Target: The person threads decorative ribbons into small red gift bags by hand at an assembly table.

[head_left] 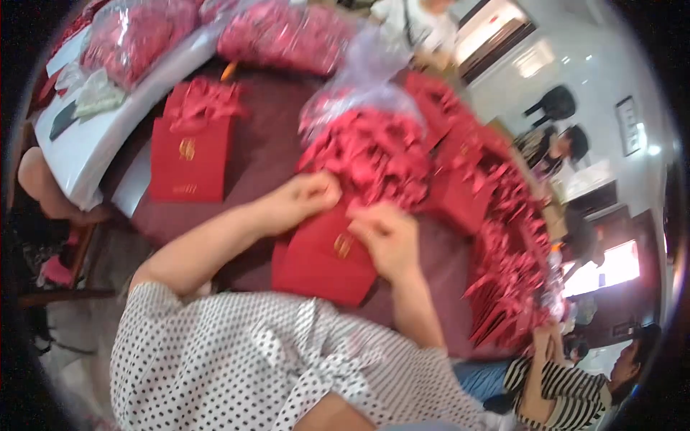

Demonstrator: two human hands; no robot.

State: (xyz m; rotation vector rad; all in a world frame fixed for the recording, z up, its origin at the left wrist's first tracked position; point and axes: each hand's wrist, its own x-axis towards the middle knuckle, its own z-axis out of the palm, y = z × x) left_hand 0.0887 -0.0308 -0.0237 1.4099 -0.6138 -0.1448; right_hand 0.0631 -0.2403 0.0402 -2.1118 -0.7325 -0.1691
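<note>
A red paper gift bag (323,262) with a gold emblem lies in front of me at the table's near edge, with more red card showing along its left side. My left hand (310,195) is closed in a pinch at the bag's upper left. My right hand (388,237) pinches its top edge on the right, thumb and forefinger together. Both hands are slightly blurred, and whether a ribbon is between the fingertips cannot be made out. Just beyond them, a heap of red ribbons (370,154) spills from a clear plastic bag (366,65).
Finished-looking red bags with ribbons (190,158) stand at the left on the dark red tablecloth (269,108). More ribboned bags (507,251) line the right side. Filled plastic sacks (284,36) lie at the back. A person in stripes (568,391) sits at the lower right.
</note>
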